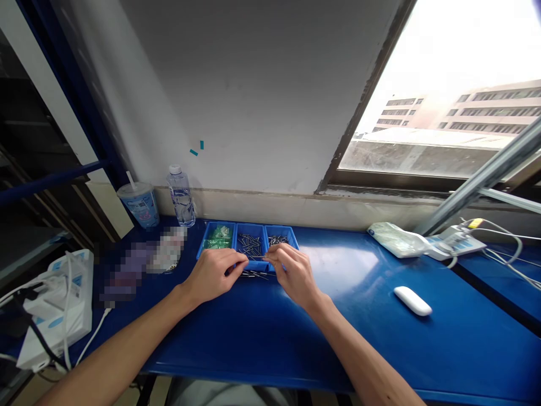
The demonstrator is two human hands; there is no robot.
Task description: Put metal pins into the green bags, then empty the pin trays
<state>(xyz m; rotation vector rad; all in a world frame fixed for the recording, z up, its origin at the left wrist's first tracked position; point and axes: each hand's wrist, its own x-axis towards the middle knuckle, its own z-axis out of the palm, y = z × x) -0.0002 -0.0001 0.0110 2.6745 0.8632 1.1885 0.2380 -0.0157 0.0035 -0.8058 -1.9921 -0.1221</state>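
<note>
My left hand (pixel 217 273) and my right hand (pixel 292 270) face each other over the front of three joined blue bins (pixel 257 265). Both are closed in a pinch. A thin metal rod (pixel 256 257) spans the gap between their fingertips; its details are too small to make out. The left bin holds green pieces (pixel 220 238). In the middle bin lie slim metal pins (pixel 248 245), and shorter metal pieces (pixel 278 240) fill the right one. Several more thin metal rods (pixel 256 274) rest on the table just in front of the bins.
On the blue table (pixel 236 338) stand a water bottle (pixel 181 197) and a cup with a straw (pixel 139 204). Power strips (pixel 80 293) with cables lie at the left and back right. A white case (pixel 412 301) and a plastic bag (pixel 397 239) sit on the right.
</note>
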